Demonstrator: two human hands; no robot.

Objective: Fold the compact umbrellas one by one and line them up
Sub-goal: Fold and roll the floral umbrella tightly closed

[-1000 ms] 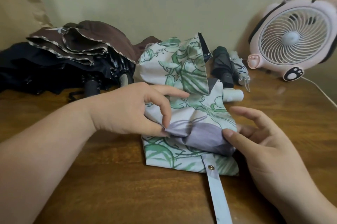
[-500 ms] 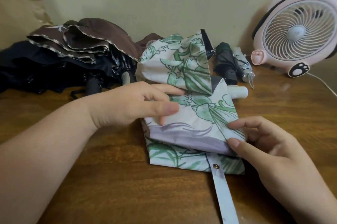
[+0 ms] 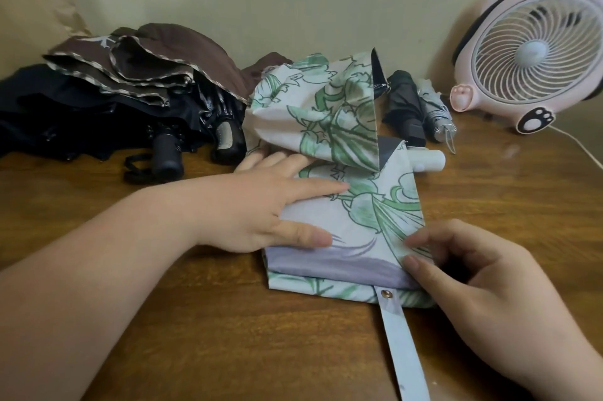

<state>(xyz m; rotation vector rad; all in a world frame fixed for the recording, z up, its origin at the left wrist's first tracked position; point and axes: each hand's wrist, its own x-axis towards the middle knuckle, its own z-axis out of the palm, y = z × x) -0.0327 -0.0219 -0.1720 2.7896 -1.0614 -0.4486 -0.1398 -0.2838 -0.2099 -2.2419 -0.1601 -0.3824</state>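
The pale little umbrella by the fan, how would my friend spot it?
Find the pink fan at the back right of the table. Two folded umbrellas lie just left of it; the pale umbrella is the nearer to the fan. It is light grey with a wire loop, while the dark umbrella beside it is blackish.

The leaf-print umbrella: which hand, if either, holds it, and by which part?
The right hand pinches the leaf-print umbrella at the right edge of its folded canopy; the left hand presses flat on it.
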